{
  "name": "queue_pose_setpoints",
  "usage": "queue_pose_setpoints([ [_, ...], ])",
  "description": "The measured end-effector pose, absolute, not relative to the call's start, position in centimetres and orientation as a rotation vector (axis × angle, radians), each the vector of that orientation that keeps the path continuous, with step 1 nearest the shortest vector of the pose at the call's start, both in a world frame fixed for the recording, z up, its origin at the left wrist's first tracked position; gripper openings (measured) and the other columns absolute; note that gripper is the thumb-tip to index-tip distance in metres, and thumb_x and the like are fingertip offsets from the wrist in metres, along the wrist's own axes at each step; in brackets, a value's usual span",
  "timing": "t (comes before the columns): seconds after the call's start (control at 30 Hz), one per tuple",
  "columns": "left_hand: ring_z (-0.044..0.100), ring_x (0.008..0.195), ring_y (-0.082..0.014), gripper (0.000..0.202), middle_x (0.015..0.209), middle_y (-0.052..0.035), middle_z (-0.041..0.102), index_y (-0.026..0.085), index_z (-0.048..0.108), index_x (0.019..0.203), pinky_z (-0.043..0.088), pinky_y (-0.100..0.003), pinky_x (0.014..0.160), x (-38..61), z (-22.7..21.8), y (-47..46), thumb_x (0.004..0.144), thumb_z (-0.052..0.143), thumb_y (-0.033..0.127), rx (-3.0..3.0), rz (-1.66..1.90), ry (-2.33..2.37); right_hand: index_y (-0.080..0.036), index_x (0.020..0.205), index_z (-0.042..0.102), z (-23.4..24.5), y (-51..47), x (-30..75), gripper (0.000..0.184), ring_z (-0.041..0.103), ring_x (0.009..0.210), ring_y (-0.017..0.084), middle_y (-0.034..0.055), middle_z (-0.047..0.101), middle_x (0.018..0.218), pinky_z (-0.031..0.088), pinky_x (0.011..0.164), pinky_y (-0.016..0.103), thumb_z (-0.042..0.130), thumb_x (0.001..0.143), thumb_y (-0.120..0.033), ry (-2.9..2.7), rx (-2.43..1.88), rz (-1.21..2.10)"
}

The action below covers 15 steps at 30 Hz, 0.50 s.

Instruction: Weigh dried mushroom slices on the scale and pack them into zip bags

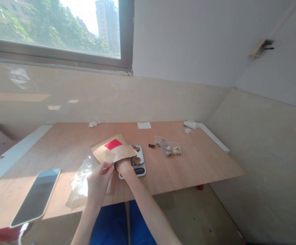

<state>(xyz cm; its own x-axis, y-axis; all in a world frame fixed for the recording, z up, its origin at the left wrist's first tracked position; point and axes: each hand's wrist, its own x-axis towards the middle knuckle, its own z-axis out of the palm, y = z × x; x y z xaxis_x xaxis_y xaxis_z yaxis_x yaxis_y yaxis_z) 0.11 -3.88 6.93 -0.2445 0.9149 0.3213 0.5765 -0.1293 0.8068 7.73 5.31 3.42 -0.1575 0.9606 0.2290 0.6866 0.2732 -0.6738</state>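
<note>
just beyond the left hand [100, 175], by which its mouth is pinched, the flat red-labelled brown paper bag [115, 153] is best held wide around the right hand [123, 166], whose hidden fingers' grip cannot be told, with the white rectangular scale [139, 171] below that hand left unbumped.

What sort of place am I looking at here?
Probably a plain indoor workroom, though it might be a corner of a home. What suggests it: a bare wooden table beneath a window, a small scale with brown pieces on it, and clear plastic bags nearby.
</note>
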Motion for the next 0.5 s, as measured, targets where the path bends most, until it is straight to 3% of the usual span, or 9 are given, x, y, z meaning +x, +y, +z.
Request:
queue_pose_setpoints([
  [0.23,0.069,0.076,-0.0207,0.014,0.069,0.0031,0.071,0.026,0.057,0.063,0.051,-0.026,0.063,0.1,7.4,-3.8,0.07,0.055,0.038,1.647,1.352,1.772,-0.014,0.098,0.059,4.2,4.4,8.1,0.023,0.051,0.114,0.021,0.0062,0.068,0.103,0.029,0.104,0.042,0.046,0.082,-0.004,-1.741,-1.47,0.603],
  [0.4,0.069,0.076,-0.0208,0.013,0.067,0.0034,0.07,0.026,0.058,0.064,0.05,-0.026,0.063,-0.1,7.4,-3.6,0.07,0.055,0.038,1.622,1.339,1.817,-0.009,0.107,0.06,5.2,1.8,9.5,0.031,0.055,0.111,0.029,0.0158,0.062,0.114,0.037,0.099,0.042,0.047,0.08,-0.002,-1.862,-1.493,0.521],
  [0.5,0.068,0.076,-0.0204,0.015,0.068,0.0024,0.07,0.025,0.06,0.068,0.049,-0.026,0.062,-0.2,7.6,-3.5,0.07,0.055,0.039,1.599,1.329,1.832,-0.009,0.11,0.058,5.7,-0.3,10.5,0.029,0.055,0.109,0.03,0.0183,0.061,0.113,0.042,0.095,0.043,0.049,0.083,-0.01,-1.885,-1.453,0.523],
])
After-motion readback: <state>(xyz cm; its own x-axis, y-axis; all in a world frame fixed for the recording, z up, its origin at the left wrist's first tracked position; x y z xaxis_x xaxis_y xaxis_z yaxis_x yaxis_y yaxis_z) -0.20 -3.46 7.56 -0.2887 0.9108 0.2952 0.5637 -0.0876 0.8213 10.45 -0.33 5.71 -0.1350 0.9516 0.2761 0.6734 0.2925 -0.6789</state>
